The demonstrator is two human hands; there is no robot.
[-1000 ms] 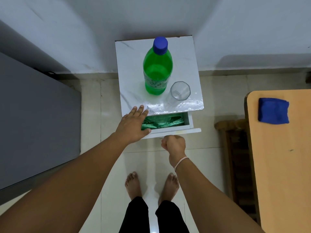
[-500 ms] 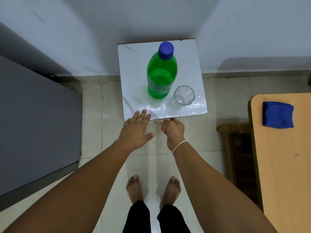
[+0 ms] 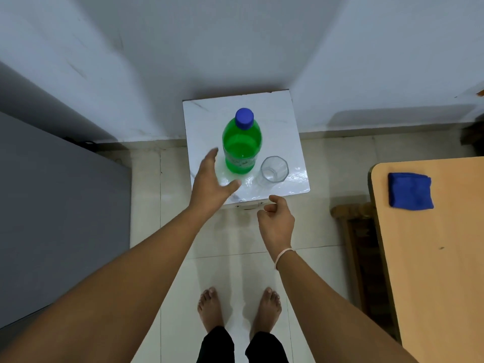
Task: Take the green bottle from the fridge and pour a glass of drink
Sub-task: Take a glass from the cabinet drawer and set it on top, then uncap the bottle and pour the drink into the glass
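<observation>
A green bottle [image 3: 241, 145] with a blue cap stands upright on a small white marble-top cabinet [image 3: 277, 121]. An empty clear glass [image 3: 273, 169] stands just right of the bottle. My left hand [image 3: 210, 182] hovers over the cabinet's near left part, fingers spread, close to the bottle's left side but apart from it. My right hand [image 3: 276, 220] hangs in front of the cabinet's front edge, fingers loosely curled, holding nothing.
A grey fridge [image 3: 57, 213] fills the left side. At the right is a wooden table [image 3: 432, 271] with a folded blue cloth [image 3: 409, 190] on it, and a wooden chair [image 3: 353, 226] beside it. My bare feet stand on the tiled floor below.
The cabinet drawer, open a second ago, is now closed. My left hand has risen from the front edge toward the bottle. My right hand has let go of the drawer front and loosened.
</observation>
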